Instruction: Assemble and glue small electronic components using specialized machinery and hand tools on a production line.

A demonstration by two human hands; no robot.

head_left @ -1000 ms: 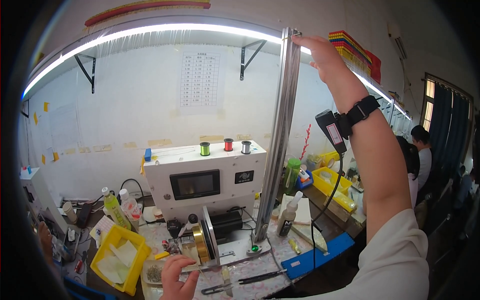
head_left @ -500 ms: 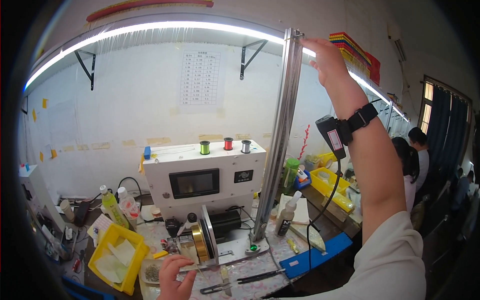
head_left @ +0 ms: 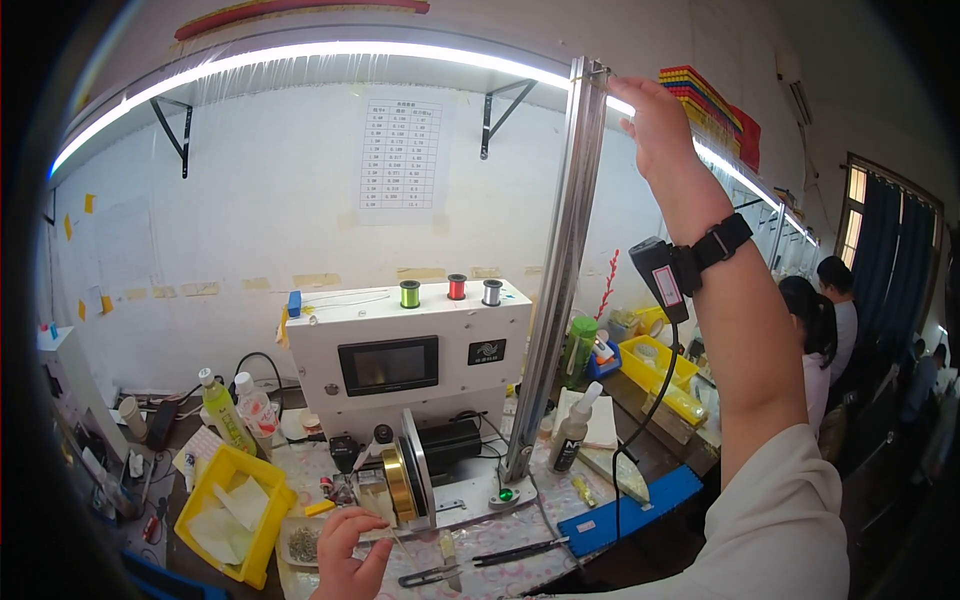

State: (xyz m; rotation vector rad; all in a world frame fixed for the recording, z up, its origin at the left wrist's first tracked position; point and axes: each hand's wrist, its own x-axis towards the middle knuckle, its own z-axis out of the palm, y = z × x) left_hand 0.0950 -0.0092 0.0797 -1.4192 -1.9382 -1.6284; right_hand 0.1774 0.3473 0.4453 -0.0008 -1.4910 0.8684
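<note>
My right hand (head_left: 662,125) is raised high to the top of an upright metal rail (head_left: 558,270). Its thumb and forefinger pinch close beside the small fitting (head_left: 597,72) at the rail's end; what lies between them is too small to make out. Low down, my left hand (head_left: 348,555) hovers just in front of a gold wheel (head_left: 398,485) on a white machine (head_left: 455,378). Its fingers are bent, with thumb and forefinger apart and nothing visible between them. A black strap with a small black device (head_left: 660,275) is on my right wrist.
Green (head_left: 410,294), red (head_left: 457,289) and silver spools (head_left: 491,293) stand on the machine. A yellow bin (head_left: 268,535) and a tray of small metal parts (head_left: 302,543) are left of my left hand. Black tweezers (head_left: 520,553), a spray bottle (head_left: 571,435) and a blue board (head_left: 635,512) lie rightward.
</note>
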